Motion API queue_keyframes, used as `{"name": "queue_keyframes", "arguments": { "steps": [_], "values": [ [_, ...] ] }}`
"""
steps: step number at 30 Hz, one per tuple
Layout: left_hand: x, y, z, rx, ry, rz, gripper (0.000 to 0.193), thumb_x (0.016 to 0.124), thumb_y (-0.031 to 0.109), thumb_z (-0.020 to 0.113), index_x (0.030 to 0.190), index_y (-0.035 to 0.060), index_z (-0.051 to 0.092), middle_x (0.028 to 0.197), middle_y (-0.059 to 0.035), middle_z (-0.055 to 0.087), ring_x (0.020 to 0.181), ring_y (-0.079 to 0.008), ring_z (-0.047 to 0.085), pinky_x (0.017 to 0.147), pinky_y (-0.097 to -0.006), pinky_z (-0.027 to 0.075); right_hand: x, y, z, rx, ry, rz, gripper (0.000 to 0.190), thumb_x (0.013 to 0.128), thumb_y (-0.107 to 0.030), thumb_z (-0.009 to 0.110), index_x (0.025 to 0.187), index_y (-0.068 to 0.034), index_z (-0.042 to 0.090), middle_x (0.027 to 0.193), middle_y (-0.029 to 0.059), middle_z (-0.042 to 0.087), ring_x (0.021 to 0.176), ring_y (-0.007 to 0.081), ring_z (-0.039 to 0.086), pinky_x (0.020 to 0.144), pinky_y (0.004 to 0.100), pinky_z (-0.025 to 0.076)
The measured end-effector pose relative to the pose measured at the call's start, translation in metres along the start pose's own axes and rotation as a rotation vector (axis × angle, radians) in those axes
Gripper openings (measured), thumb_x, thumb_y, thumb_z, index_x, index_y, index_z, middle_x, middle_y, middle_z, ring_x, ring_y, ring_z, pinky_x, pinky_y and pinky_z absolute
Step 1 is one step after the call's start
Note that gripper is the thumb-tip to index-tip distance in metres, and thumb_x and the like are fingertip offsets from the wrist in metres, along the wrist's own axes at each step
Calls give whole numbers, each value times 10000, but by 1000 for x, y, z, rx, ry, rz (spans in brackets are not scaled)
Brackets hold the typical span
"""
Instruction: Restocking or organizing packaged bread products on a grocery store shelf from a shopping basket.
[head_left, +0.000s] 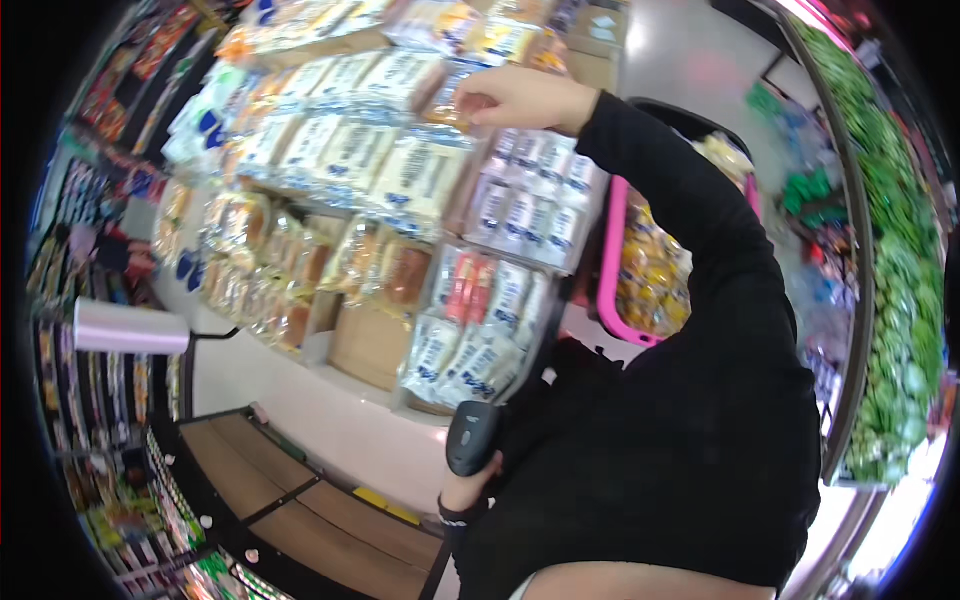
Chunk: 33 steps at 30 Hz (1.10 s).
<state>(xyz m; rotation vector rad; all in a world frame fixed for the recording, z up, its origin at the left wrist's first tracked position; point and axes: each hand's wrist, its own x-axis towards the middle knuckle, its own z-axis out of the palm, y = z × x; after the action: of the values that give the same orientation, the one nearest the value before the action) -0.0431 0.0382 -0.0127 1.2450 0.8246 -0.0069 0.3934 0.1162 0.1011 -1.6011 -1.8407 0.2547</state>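
My right hand reaches from a black sleeve over the packaged bread, its fingers curled beside a blue-and-orange packet. Whether the fingers pinch the packet or only hover by it cannot be told. Lower down, my left hand holds a dark handheld barcode scanner upright near my body. Between the hands lie rows of clear-wrapped white bread packs, small white-and-blue packets, red packets and wrapped brown buns in a display with dividers.
A pink-rimmed basket of yellow wrapped items stands beside the display. Brown shelf boards lie at the lower left, near a whitish cylinder on a black arm. Leafy greens fill a long stand at right. Stocked shelves line the left.
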Motion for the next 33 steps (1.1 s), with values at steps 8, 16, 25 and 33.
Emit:
{"name": "queue_keyframes", "arguments": {
  "steps": [8, 16, 25, 33],
  "values": [
    [23, -2, 5, 49, -150, -101, 172, 687, 38, 614, 819, 23, 504, 627, -23, 519, 533, -95, 497, 488, -222, 395, -240, 3, -22, 43, -296, 743, 194, 723, -177, 573, 838, -21, 557, 728, 64, 567, 710, 151, 540, 650, 278, 431],
    [32, 3, 17, 64, -252, -105, 213, 688, 40, 618, 851, 18, 483, 647, -24, 519, 540, -101, 501, 503, -225, 408, -416, 15, 39, -146, -230, 1241, 206, 576, -159, 636, 717, -18, 583, 633, 124, 555, 652, 241, 559, 603, 326, 438],
    [35, 7, 30, 170, -266, -131, 174, 679, 32, 619, 800, 16, 494, 631, -22, 520, 530, -99, 499, 492, -225, 400, -460, 20, 74, -580, 207, 1486, 287, 554, -139, 675, 755, -40, 496, 789, 134, 514, 761, 287, 533, 642, 363, 439],
    [38, 16, 41, 166, -230, -108, 124, 691, 47, 610, 756, 21, 508, 602, -23, 519, 518, -97, 498, 489, -226, 397, -459, 38, 89, -873, 109, 1527, 377, 564, -172, 696, 833, -84, 447, 852, 61, 470, 836, 223, 509, 639, 328, 459]
  ]
}}
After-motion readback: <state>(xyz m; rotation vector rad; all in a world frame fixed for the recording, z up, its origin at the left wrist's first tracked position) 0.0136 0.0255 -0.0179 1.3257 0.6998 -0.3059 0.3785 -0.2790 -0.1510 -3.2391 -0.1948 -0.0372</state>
